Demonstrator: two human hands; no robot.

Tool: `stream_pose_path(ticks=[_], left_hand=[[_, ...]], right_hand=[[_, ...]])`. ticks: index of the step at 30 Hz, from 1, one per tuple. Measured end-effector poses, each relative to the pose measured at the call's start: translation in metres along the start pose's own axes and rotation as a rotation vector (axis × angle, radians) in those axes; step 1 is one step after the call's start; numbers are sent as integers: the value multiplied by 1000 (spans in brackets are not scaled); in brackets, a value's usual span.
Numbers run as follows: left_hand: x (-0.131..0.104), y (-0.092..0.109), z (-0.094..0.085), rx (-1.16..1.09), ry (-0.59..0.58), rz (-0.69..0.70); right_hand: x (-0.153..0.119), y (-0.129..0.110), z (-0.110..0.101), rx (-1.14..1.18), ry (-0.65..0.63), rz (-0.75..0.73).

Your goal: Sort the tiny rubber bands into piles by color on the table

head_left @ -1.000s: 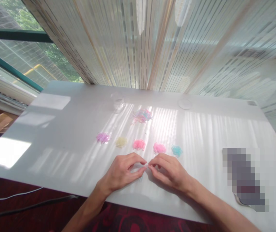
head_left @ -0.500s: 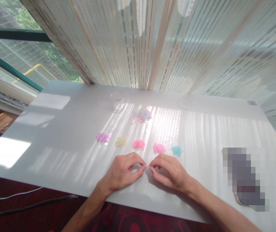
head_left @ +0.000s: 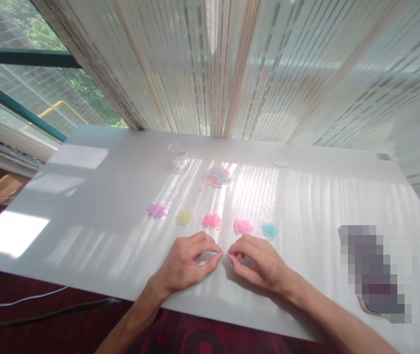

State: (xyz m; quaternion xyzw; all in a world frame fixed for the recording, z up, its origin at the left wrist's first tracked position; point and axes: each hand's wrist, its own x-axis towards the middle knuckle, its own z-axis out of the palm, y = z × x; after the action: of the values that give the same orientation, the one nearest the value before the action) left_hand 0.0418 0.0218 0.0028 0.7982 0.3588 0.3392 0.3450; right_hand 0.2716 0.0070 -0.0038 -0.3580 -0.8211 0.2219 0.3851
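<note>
Left hand (head_left: pixel 185 263): my thumb and forefinger are closed tip to tip, nearer me than the red pile (head_left: pixel 211 221). Right hand (head_left: pixel 259 263): likewise pinched, nearer me and to the right of that pile, its tips just beside the left's. Whether a band sits between either pair is too fine to tell.

Bands: five single-colour piles lie in a row on the white table (head_left: pixel 117 236). Left of the red pile is the yellow pile (head_left: pixel 185 217), then the purple pile (head_left: pixel 157 211); right of it, the pink pile (head_left: pixel 242 226), then the teal pile (head_left: pixel 269 229). Beyond the red pile lies the mixed pile (head_left: pixel 216 177).

Step in hand, in my judgement: close fingertip work at one small spot, apart from every pile. The next move calls for a light, even pinch, and care that my knuckles do not brush the pink pile, just beyond my right hand.
</note>
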Motion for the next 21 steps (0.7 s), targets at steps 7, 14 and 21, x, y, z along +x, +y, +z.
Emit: stream_pose_path(ticks=[7,14,21], left_hand=[[1,2,-2,-21,6,1],[-2,-1,-2,-3,43,-7],[-2,-2,0,8,81,-10]], right_hand=[[1,0,-2,3,18,-5],[0,1,-3,-16,17,2],[1,3,-4,-24,9,-12]])
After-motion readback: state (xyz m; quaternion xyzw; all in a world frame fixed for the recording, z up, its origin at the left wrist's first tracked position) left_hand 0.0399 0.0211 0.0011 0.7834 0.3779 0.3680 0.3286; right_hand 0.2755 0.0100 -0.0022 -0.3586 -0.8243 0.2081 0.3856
